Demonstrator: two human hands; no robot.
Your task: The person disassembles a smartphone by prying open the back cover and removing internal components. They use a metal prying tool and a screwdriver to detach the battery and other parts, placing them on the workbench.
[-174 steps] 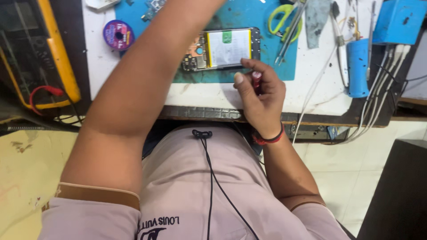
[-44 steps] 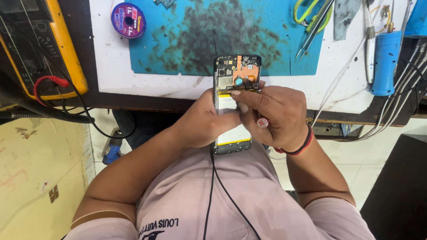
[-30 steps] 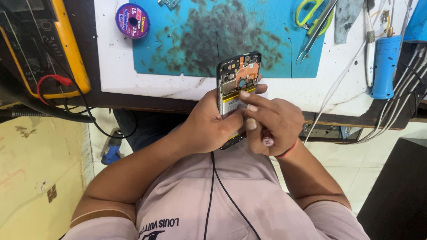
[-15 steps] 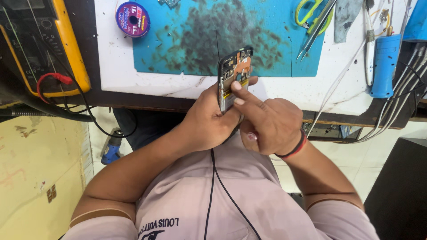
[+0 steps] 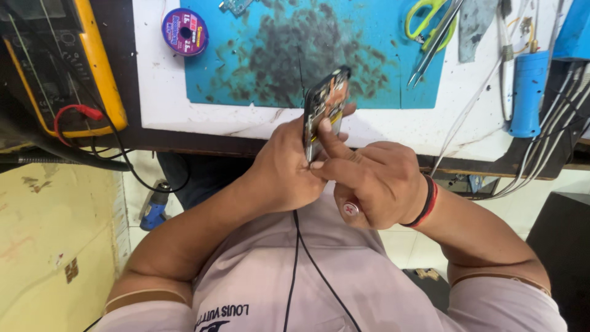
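Blue work mat [image 5: 246, 67] lies on the white bench [image 5: 153, 92], yellow multimeter [image 5: 67, 74] off to the left. Left hand [image 5: 283, 166] clamps the opened smartphone [image 5: 322, 107], held on edge above the bench's front edge. Right hand [image 5: 375, 184] curls around a small red-tipped tool [image 5: 350, 209], forefinger pressing the phone's exposed internals.

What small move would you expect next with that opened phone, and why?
Probably a press or pry with the right hand. Its fingertip already rests on the exposed inside of the phone, which the left hand holds tilted on edge above the bench.
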